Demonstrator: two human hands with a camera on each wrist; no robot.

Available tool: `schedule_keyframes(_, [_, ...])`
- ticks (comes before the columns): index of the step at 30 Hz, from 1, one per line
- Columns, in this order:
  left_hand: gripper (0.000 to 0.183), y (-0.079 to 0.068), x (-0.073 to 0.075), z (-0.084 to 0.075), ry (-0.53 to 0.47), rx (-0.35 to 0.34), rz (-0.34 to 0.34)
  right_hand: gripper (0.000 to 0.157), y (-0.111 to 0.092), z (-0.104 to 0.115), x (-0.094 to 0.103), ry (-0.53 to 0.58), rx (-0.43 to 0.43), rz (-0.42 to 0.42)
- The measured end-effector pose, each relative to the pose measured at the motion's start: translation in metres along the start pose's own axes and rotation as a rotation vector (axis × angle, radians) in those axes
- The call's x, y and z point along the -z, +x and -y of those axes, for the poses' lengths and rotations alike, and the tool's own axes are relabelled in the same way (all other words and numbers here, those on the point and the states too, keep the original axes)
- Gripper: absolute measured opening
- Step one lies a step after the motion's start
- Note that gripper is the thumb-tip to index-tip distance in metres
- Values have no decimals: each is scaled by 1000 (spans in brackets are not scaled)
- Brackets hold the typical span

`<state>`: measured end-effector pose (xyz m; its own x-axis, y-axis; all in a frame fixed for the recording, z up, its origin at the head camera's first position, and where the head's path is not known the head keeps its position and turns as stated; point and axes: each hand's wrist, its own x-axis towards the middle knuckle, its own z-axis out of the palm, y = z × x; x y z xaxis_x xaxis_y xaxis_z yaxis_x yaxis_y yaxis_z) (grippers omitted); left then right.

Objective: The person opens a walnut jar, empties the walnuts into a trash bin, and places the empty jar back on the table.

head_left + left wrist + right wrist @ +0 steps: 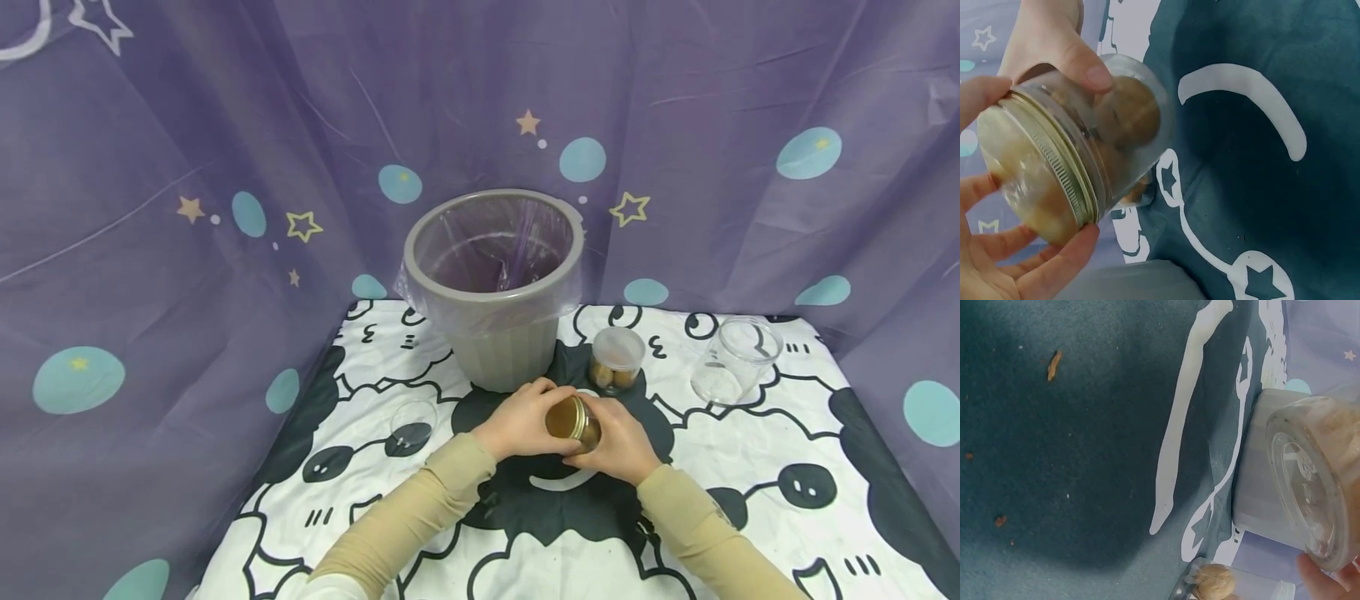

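Between both hands a see-through jar (pixel 1125 119) is tilted on its side above the table, with round brown pieces inside. My left hand (pixel 522 421) grips its gold screw lid (pixel 1029 169), fingers and thumb spread around the rim. My right hand (pixel 618 437) holds the jar's body, thumb along the clear wall in the left wrist view. The clear base of the jar shows in the right wrist view. The lid sits on the jar's mouth. Just behind the hands stands a second jar (pixel 618 358) with a whitish lid and similar brown pieces.
A grey bin (pixel 498 350) lined with a thin plastic bag stands behind the left hand. To the right is a see-through jar (pixel 731 367). A clear round lid (pixel 414 417) lies at left. Small brown crumbs (pixel 1054 365) dot the patterned cloth. A purple curtain (pixel 480 83) hangs behind.
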<state>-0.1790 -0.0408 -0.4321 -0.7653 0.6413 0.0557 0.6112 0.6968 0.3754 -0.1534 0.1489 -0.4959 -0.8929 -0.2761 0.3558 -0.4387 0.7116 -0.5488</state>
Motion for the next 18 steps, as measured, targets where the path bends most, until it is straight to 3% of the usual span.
schedule_keyframes(4, [73,1,-1,-1,20,14,-1,96,0,0,1,-7,-5,-1])
schedule_keyframes(7, [80,1,-2,1,25,-21,26,97,-1,-1,1,-26,-3,-3])
schedule_keyframes(13, [94,-3,2,10,43,-223,110,96,-2,-3,1,-52,30,-37])
schedule_keyframes(18, [88,-5,8,12,129,-361,153,100,-3,-2,2,-46,15,-19])
